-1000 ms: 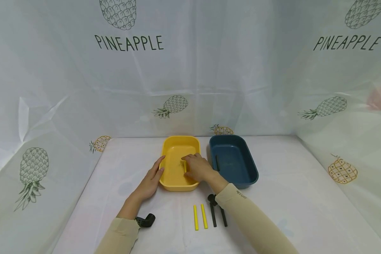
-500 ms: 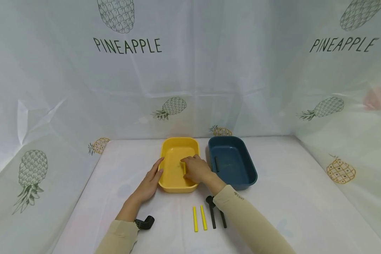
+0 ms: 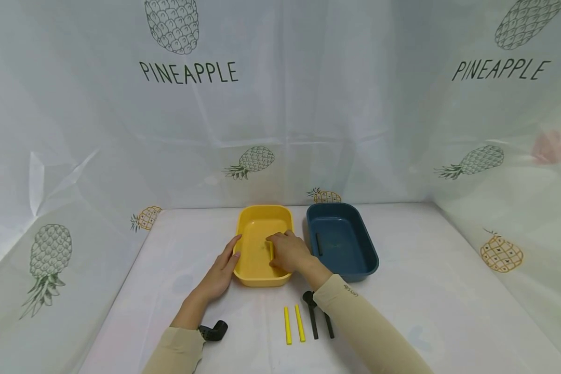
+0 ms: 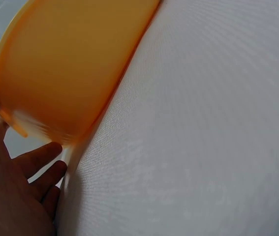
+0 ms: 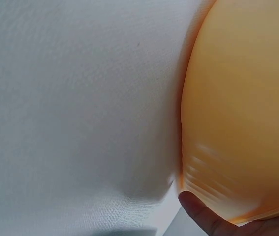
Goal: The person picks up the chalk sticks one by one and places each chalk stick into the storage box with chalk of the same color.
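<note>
A yellow plastic tray [image 3: 263, 282] stands at the middle of the table. Inside it, my right hand [image 3: 290, 253] pinches a thin yellow stick [image 3: 271, 251] between forefinger and thumb. Along the tray's left side lies my left hand [image 3: 221, 270], its fingers fairly straight against the rim. From the left wrist view, that hand [image 4: 16, 182] is at the tray's outer wall [image 4: 75, 64]. The right wrist view has one finger [image 5: 201, 211] near the outer wall [image 5: 242, 113]; the stick is hidden there.
A dark blue tray [image 3: 373, 244] stands to the right, holding one black stick [image 3: 319, 244]. Two yellow sticks [image 3: 287, 325] and two black sticks [image 3: 313, 323] lie in front on the white cloth. Black wrist cameras [image 3: 213, 331] are strapped to both wrists. A pineapple-print curtain [image 3: 346, 114] hangs behind.
The whole scene sits slightly lower in the head view. Both hands keep nearly the same place at the yellow tray, the right one still pinching the yellow stick.
</note>
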The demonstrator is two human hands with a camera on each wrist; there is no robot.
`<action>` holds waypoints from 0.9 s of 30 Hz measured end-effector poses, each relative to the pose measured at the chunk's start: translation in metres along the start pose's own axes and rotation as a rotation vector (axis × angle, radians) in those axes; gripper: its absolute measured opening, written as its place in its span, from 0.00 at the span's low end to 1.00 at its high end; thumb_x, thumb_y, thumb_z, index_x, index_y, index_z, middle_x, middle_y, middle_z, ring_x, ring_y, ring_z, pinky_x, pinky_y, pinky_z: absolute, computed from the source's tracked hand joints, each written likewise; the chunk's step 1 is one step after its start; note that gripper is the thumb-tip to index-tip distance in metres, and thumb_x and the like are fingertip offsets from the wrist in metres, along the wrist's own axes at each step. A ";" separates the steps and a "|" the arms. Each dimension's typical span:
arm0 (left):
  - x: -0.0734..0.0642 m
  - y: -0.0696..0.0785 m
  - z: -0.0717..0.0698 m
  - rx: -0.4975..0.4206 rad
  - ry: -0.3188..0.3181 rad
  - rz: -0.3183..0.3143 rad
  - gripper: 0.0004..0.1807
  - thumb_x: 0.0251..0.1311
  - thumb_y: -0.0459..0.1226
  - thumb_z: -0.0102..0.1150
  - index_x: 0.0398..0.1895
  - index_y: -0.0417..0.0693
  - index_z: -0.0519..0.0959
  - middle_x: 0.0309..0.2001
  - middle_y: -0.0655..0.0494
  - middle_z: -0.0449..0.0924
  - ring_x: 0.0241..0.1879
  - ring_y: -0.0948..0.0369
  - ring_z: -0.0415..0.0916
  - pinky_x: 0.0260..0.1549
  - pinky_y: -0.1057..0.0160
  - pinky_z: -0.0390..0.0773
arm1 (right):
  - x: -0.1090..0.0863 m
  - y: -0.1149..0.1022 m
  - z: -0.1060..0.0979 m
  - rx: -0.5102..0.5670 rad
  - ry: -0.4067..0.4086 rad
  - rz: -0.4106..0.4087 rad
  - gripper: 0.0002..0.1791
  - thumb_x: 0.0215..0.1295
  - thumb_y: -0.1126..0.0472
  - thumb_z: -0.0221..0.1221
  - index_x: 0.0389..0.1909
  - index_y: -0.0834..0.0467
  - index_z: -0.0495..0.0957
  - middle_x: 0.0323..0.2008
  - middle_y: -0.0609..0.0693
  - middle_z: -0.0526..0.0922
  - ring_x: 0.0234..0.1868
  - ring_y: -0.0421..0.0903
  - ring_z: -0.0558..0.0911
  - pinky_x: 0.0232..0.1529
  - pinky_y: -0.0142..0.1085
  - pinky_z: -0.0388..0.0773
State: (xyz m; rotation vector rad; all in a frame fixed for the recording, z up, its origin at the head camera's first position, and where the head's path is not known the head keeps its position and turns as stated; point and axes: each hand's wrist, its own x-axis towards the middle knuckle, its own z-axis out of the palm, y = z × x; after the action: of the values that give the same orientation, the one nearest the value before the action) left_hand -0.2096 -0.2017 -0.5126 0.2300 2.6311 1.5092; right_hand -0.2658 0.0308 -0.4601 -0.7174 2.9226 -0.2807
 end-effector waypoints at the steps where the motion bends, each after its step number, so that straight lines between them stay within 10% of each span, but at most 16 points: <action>1: 0.000 0.000 0.000 0.001 0.000 0.002 0.30 0.80 0.61 0.34 0.81 0.82 0.48 0.84 0.52 0.47 0.84 0.47 0.43 0.80 0.37 0.44 | 0.000 0.000 0.000 -0.002 -0.001 0.000 0.36 0.60 0.48 0.74 0.70 0.49 0.76 0.67 0.48 0.80 0.60 0.51 0.75 0.58 0.45 0.79; 27: -0.001 0.004 0.002 0.017 0.013 -0.007 0.29 0.83 0.54 0.35 0.82 0.79 0.48 0.84 0.51 0.49 0.83 0.45 0.45 0.80 0.37 0.45 | -0.002 0.002 -0.003 0.028 0.015 -0.033 0.37 0.62 0.48 0.73 0.71 0.52 0.74 0.69 0.50 0.77 0.64 0.52 0.74 0.62 0.47 0.78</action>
State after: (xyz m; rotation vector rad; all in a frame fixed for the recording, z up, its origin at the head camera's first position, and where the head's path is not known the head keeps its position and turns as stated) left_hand -0.2080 -0.1983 -0.5104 0.2132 2.6528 1.4923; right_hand -0.2652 0.0337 -0.4577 -0.7633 2.9171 -0.3310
